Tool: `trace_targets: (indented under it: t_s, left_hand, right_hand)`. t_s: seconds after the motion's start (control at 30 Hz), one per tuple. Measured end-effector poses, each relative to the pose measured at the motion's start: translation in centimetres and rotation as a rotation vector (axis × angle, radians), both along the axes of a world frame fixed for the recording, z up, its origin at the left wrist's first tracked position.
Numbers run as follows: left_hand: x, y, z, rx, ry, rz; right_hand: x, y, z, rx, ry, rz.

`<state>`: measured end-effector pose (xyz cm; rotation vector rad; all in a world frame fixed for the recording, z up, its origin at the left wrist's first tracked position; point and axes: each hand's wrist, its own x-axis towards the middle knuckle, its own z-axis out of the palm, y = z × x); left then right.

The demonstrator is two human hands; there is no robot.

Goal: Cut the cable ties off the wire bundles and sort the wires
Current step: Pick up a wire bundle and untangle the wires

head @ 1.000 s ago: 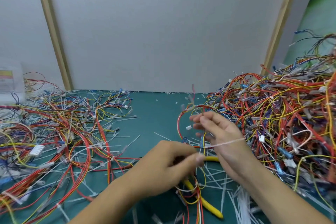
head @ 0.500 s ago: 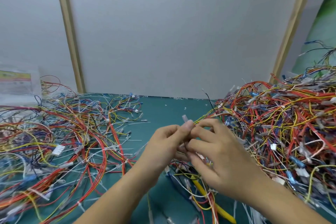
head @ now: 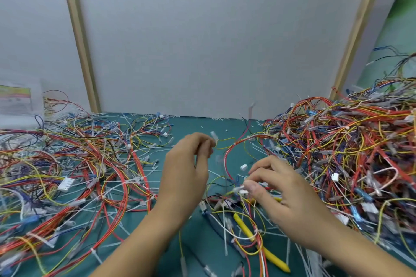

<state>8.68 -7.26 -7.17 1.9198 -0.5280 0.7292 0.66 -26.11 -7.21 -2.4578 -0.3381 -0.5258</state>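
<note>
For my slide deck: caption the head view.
Left hand pinches a yellow wire; right hand pinches a white connector, above yellow-handled cutters on the green mat.

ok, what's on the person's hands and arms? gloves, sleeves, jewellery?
Nothing worn: left hand and right hand are bare, no gloves, rings or watch showing. The left forearm and right forearm are bare to the picture's bottom edge, no sleeve in view.

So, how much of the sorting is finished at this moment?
Done: loose wires spread on the left, cut ties littering the mat. In hand: left hand pinches a yellow wire, right hand pinches a white connector, apparently separating one set; the cutters lie idle. Left: the big tangled heap on the right, seemingly most of the job.
</note>
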Motion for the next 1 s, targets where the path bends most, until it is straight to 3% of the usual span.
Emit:
trace_targets:
  t_s: [0.1,0.23,0.37,0.5,0.57,0.7,0.83,0.9,1.0]
  left_hand:
    - [0.1,-0.3,-0.2,-0.015,0.263,-0.139]
    - [-0.1,-1.0,-1.2,0.231,0.498,-0.239]
    - [0.0,-1.1,-1.7,0.306,0.518,-0.305]
    - [-0.3,-1.2,-1.7,0.319,0.455,-0.324]
    - [-0.6,-1.3,-1.3,0.242,0.369,-0.317]
    - [-0.7,-0.6,-0.3,-0.058,0.285,-0.380]
    - [-0.8,-0.7,0.0,-0.219,0.231,-0.419]
    - [-0.9,-0.6,0.2,-0.340,0.168,-0.384]
    - [0.0,0.1,0.8,-0.530,0.118,-0.243]
  right_hand:
    - [1.3,-0.4,-0.4,0.186,0.047,-0.030]
    - [4.7,-1.1,-0.6,0.368,0.300,-0.164]
    - [8.1,-1.8,0.3,0.225,0.240,-0.289]
    - [10.0,-0.4,1.1,0.200,0.434,-0.240]
    - [10.3,0.7,1.3,0.189,0.523,-0.202]
    - [9.9,1.2,1.9,0.180,0.526,-0.164]
    - [8.5,0.6,3.2,0.489,0.673,0.111]
    - [8.0,-0.1,4.4,0.648,0.589,0.169]
    - [6.8,0.0,5.1,0.666,0.528,0.254]
